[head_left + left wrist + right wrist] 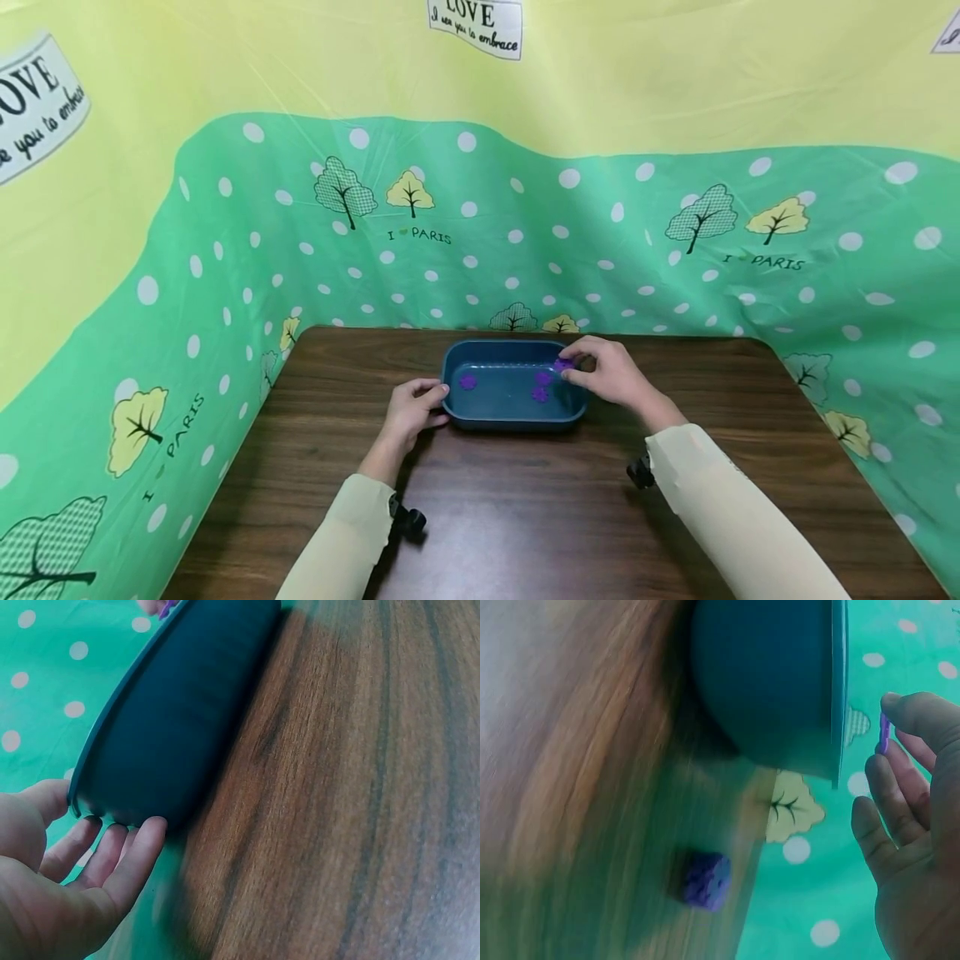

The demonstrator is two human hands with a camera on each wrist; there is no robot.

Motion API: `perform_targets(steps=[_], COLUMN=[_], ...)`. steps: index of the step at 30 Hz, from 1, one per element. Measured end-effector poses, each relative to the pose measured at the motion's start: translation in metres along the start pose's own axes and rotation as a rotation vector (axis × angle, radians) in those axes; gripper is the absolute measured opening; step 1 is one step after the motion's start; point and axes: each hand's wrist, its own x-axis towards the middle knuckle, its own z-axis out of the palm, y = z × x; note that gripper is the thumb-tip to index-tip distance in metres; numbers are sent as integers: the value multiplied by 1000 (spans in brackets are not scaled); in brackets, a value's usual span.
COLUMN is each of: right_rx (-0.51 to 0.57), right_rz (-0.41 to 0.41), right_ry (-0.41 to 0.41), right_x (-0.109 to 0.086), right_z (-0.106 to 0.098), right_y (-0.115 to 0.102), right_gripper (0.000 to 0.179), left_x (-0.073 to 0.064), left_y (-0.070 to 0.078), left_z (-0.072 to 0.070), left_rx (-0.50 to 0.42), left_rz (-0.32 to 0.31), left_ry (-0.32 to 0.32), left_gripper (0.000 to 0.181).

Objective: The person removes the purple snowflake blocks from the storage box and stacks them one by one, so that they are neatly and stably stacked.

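A dark blue rectangular plastic basin [510,421] sits on the table. My left hand [412,408] grips its left end, thumb at the rim and fingertips against the outer wall, as the left wrist view shows. Above the basin's right end, my right hand [611,375] pinches a thin purple scalloped disc [884,733] between thumb and fingers. Inside the basin lie more purple discs: one purple disc [468,381] toward the left, and two on the right, an upper disc [543,377] and a lower disc [540,393].
A stack of purple discs [707,881] stands on the table beyond the basin's right end; the right hand hides it from the head view. The brown wooden table [495,508] backs onto a green and yellow printed cloth [420,283], which also hangs along both sides.
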Motion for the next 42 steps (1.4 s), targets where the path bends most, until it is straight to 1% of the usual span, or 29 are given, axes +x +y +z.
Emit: perform_targets(steps=[4, 7, 12, 18, 22, 29, 42], right_rx=[3, -6, -53, -108, -112, -103, -121], right_rz=[14, 17, 23, 46, 82, 148, 199], right_ry=[15, 33, 69, 94, 87, 45, -2], right_x=[-8, -14, -24, -35, -41, -52, -57], right_z=[-5, -9, -15, -19, -21, -23, -15], right_y=[10, 17, 31, 49, 59, 70, 81], right_gripper=[24, 23, 23, 21, 19, 20, 21], left_x=[-1, 1, 2, 2, 2, 2, 2], left_y=[3, -1, -4, -4, -4, -3, -2], left_z=[0, -1, 0, 1, 1, 1, 0], left_rx=[6, 0, -2, 3, -1, -1, -3], left_rz=[-11, -10, 0, 10, 5, 1, -5], left_ry=[-10, -7, 10, 16, 14, 10, 9], left_gripper=[41, 41, 40, 39, 39, 41, 42])
